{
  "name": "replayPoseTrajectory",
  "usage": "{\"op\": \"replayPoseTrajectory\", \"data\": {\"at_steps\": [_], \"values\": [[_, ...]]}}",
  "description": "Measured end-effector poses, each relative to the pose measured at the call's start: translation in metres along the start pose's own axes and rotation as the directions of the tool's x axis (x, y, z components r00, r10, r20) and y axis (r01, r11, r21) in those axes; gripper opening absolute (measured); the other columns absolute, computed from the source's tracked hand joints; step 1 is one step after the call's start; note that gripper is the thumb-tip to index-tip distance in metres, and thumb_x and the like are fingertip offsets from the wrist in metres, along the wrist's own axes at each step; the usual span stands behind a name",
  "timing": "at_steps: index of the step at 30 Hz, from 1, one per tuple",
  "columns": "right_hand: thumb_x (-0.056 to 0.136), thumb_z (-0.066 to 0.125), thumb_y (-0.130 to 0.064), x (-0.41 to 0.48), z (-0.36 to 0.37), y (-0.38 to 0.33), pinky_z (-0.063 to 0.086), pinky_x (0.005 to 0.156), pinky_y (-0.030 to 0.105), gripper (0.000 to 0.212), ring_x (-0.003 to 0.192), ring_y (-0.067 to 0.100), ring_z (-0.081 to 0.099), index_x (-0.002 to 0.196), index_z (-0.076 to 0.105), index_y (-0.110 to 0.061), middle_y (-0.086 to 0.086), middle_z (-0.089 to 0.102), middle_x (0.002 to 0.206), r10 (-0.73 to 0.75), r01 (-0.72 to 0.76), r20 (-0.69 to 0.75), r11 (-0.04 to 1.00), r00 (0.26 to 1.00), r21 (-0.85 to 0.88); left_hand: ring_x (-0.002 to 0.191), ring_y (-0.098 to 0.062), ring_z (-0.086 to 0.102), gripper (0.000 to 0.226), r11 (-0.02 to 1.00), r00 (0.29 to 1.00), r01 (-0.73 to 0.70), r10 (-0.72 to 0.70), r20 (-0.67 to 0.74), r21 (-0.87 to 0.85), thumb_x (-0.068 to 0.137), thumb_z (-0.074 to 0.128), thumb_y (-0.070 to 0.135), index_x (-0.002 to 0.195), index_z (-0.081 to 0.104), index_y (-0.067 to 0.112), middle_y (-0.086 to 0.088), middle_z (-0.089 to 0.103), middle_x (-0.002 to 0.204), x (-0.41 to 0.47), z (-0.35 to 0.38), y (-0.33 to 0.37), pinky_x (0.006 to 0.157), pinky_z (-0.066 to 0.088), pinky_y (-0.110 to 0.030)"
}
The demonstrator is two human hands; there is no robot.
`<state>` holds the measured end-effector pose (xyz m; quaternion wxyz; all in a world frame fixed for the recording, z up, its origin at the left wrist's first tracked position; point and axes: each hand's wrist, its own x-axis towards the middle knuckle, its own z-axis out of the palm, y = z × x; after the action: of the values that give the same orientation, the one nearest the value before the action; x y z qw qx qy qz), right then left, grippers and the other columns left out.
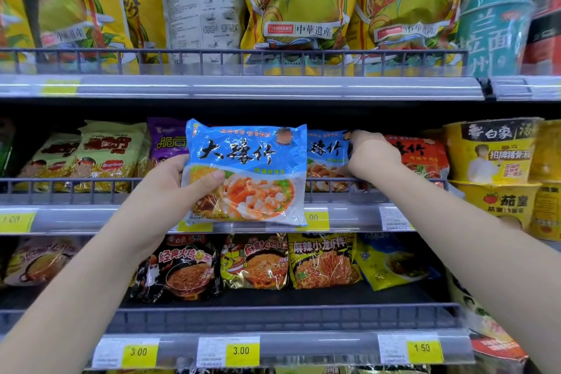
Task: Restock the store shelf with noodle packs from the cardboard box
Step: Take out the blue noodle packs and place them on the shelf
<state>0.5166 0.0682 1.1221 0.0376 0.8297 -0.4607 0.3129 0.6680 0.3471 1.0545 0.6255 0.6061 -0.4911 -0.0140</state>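
Note:
My left hand (182, 185) grips a blue noodle pack (252, 167) by its left edge, thumb on its front, and holds it upright in front of the middle shelf rail (91, 188). Behind it on that shelf stands another blue noodle pack (326, 158). My right hand (368, 156) reaches over the rail and its fingers curl round the right upper edge of that shelved blue pack, beside a red noodle pack (422, 158). The cardboard box is out of view.
Green packs (100, 152) and a purple pack (165, 140) fill the middle shelf's left side; yellow noodle cups (491, 152) stand at the right. Large yellow bags (303, 0) line the top shelf. Black and yellow packs (255, 264) lie on the lower shelf, with price tags (239, 351) below.

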Motion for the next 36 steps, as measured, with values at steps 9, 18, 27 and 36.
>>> {"op": "replayPoseTrajectory", "data": {"at_steps": [9, 18, 27, 36], "values": [[0.084, 0.08, -0.028, -0.011, 0.003, 0.008, 0.054, 0.073, 0.038, 0.066, 0.105, 0.034, 0.064, 0.134, 0.043, -0.005, 0.014, 0.061, 0.12, -0.058, 0.096, -0.204, 0.978, 0.977, 0.184, 0.125, -0.013, 0.061, 0.077, 1.0, 1.0, -0.003, 0.003, 0.009, 0.029, 0.071, 0.078, 0.068, 0.134, 0.058, 0.03, 0.011, 0.069, 0.129, 0.021, 0.011, 0.001, 0.113, 0.04, -0.049], [0.101, 0.041, -0.061, -0.055, -0.027, 0.008, 0.051, 0.058, 0.024, 0.046, 0.077, 0.006, 0.067, 0.109, 0.065, -0.022, -0.009, 0.072, 0.104, -0.224, 0.119, 0.003, 0.529, 0.975, 0.84, 0.094, -0.016, 0.076, 0.022, 0.998, 0.999, 0.047, -0.046, 0.023, -0.037, 0.095, 0.068, 0.028, 0.112, 0.068, 0.014, -0.001, 0.08, 0.099, 0.042, 0.043, 0.02, 0.088, 0.058, -0.036], [0.085, 0.076, -0.047, -0.049, -0.024, 0.025, 0.057, 0.081, 0.033, 0.035, 0.095, 0.013, 0.069, 0.111, 0.065, -0.027, -0.007, 0.072, 0.103, -0.254, 0.236, -0.088, 0.642, 0.963, 0.73, 0.11, -0.014, 0.066, 0.055, 0.995, 1.0, 0.001, 0.001, -0.018, 0.101, 0.088, 0.074, 0.043, 0.128, 0.053, 0.011, 0.005, 0.067, 0.126, 0.082, 0.076, 0.03, 0.099, 0.05, -0.034], [0.079, 0.083, -0.04, -0.012, -0.012, 0.038, 0.043, 0.063, 0.028, 0.042, 0.071, 0.013, 0.053, 0.104, 0.061, -0.015, -0.006, 0.054, 0.071, -0.109, 0.18, -0.152, 0.771, 0.982, 0.611, 0.13, -0.027, 0.053, 0.079, 0.795, 0.998, -0.038, 0.061, -0.018, 0.606, 0.088, 0.07, 0.051, 0.149, 0.043, 0.009, -0.01, 0.054, 0.146, 0.106, 0.1, 0.029, 0.098, 0.044, -0.031]]}}
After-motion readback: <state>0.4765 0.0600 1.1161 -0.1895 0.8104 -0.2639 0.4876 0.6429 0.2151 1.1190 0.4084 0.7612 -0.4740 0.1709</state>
